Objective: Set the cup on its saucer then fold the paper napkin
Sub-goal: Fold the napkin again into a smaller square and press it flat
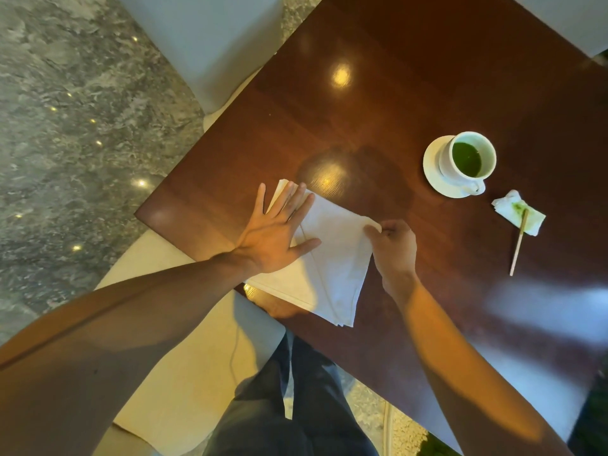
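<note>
A white cup (467, 159) holding green liquid stands on its white saucer (431, 166) at the right of the dark wooden table (378, 103). A white paper napkin (332, 258) lies near the table's front-left edge, partly folded, with one flap doubled over. My left hand (279, 232) presses flat on the napkin's left part, fingers spread. My right hand (393, 243) pinches the napkin's right corner between thumb and fingers.
A crumpled napkin stained green (513, 210) lies right of the saucer with a thin wooden stick (518, 246) across it. Pale chairs (204, 44) stand at the table's left side. My legs are below the table edge over a cream seat (184, 357).
</note>
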